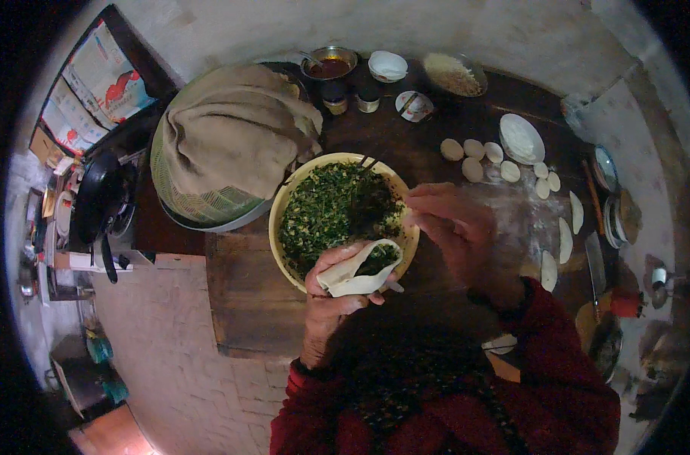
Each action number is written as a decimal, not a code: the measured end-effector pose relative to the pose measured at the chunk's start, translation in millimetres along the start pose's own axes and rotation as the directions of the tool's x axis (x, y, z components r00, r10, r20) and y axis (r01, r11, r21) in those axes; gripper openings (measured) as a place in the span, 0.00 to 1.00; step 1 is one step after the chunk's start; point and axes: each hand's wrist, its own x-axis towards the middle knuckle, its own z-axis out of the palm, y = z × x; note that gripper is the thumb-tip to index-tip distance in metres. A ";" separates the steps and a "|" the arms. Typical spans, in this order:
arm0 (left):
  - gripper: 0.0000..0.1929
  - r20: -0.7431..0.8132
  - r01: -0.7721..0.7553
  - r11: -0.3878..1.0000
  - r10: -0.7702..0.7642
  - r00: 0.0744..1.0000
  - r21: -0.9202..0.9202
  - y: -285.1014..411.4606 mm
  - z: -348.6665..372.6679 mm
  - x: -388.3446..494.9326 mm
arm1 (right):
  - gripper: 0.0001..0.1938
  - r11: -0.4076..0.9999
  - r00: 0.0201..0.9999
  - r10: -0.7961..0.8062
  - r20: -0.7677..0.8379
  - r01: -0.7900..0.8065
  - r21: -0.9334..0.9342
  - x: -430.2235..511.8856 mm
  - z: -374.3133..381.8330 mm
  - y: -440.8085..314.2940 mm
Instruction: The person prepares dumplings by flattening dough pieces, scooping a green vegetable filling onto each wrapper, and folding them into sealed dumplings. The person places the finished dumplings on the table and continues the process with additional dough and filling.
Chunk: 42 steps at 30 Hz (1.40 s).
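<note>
My left hand (336,304) cups a folded dough wrapper (356,278) whose top gapes, showing chopped green filling (380,259) inside. Just under it stands a yellow bowl (275,227), holding a large amount of chopped greens (328,199) with small pale bits. Dark chopsticks (370,162) rest in this bowl, their ends over the far rim. At the bowl's right edge is my right hand (456,222), slightly blurred; its thumb and fingers are parted and nothing shows between them. Whether its fingertips touch the rim I cannot tell.
Dough pieces (473,169) and several pale dough strips (565,240) lie on the floured wooden table (254,307) at right, near a white bowl of flour (518,139) and a knife (595,264). A cloth (236,131) covers a green basket at left. Jars (368,102) and a sauce bowl (329,65) stand behind.
</note>
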 end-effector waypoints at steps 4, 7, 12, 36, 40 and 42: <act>0.35 -0.019 -0.045 0.998 0.046 0.999 0.051 4.7 1.0 -1.3 | 0.08 0.994 0.997 -0.050 0.062 0.056 -0.091 7.3 9.6 10.9; 0.36 -0.089 -0.008 0.999 0.012 0.996 0.044 4.2 3.6 -1.5 | 0.10 0.949 0.951 -0.309 -0.018 0.307 -0.065 9.3 7.1 5.4; 0.39 -0.093 0.015 0.998 -0.020 0.995 -0.058 0.0 7.3 1.2 | 0.13 0.924 0.919 -0.380 0.104 0.381 0.006 11.5 11.2 -12.8; 0.40 0.001 0.092 0.996 -0.092 0.996 0.019 -6.6 6.5 5.7 | 0.19 0.975 0.949 -0.212 0.233 0.222 -0.017 16.1 7.1 -28.7; 0.41 -0.005 0.084 0.996 -0.084 0.996 -0.043 -6.5 10.4 4.5 | 0.19 0.984 0.961 -0.170 0.220 0.178 -0.019 14.6 15.6 -24.3; 0.41 0.002 0.089 0.995 -0.089 0.996 -0.042 -6.5 10.4 5.3 | 0.20 0.981 0.961 -0.186 0.204 0.192 -0.012 13.2 17.8 -20.8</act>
